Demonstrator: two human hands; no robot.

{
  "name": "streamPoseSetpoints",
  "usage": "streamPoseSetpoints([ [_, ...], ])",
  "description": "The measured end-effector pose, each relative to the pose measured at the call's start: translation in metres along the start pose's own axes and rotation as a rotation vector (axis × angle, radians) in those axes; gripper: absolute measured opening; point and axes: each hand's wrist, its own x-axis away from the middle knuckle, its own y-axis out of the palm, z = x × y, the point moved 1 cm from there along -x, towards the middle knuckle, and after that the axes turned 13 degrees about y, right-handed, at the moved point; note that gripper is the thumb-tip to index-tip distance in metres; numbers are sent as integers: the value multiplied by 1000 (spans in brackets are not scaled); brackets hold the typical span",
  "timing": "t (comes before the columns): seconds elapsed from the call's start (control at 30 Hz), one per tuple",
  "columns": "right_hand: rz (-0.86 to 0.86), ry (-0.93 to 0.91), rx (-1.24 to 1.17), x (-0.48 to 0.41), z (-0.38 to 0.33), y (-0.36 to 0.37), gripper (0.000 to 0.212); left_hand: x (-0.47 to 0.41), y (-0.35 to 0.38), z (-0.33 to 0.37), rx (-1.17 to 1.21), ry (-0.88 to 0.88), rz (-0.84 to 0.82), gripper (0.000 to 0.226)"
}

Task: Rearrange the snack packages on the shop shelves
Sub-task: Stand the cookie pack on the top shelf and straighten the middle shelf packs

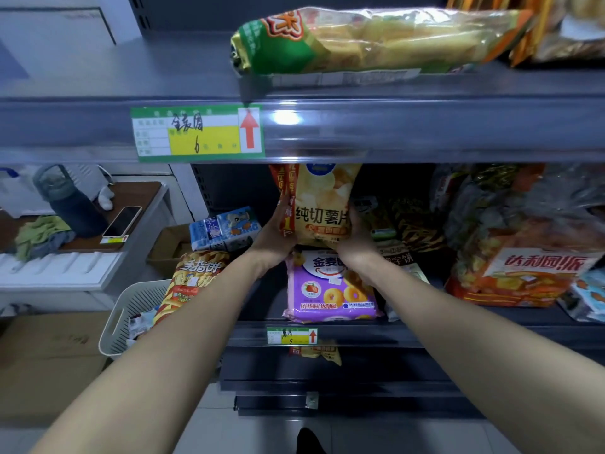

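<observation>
Reaching in from the bottom of the view, two bare forearms stretch toward the middle shelf [327, 335], where the left hand [278, 239] and the right hand [355, 239] hold a chip bag [322, 204] between them, one on each lower side, fingers curled round its edges. That bag is pale yellow with pictures of potato slices, large dark characters across the front, an orange band below them and a blue round logo at the top; a red and yellow strip runs down its left edge. It stands upright with its long axis vertical, front facing the camera, its top just under the lip of the upper shelf [425, 126]. Directly below the hands lies a purple bag [330, 290] of ring biscuits, flat on the middle shelf, printed side up, its bottom edge toward the shelf front near a small price tag [292, 335]. Left of the left forearm a striped orange bag [193, 283] leans at the shelf end, and behind it sit blue packs [226, 229] with a cartoon animal. To the right a large orange bag [523, 273] with red characters rests on the same shelf, with darker packets behind it that are hard to make out. A white basket [131, 312] stands on the floor to the left, beside a bench [137, 194] carrying a phone [122, 221] and a dark bottle [70, 201]. On the upper shelf a long green and yellow bag [376, 40] lies on its side, long axis left to right, above a larger green price tag [198, 132].
</observation>
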Motion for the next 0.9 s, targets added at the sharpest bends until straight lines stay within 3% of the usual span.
streamPoseSetpoints([
  [0.27, -106, -79, 96, -6, -21, 33, 78, 7, -27, -9, -89, 32, 117, 76],
  [0.37, -97, -87, 294, -9, -11, 36, 72, 6, -21, -17, -96, 24, 106, 77],
  [0.53, -25, -65, 600, -11, 3, 24, 71, 5, 0, -34, 107, -78, 110, 84],
  [0.73, 11, -39, 616, -13, 7, 10, 70, -1, 10, -34, 197, -130, 96, 82],
  [0.9, 11, -69, 624, -9, 0, 18, 70, 3, -1, -37, 136, -147, 160, 84],
])
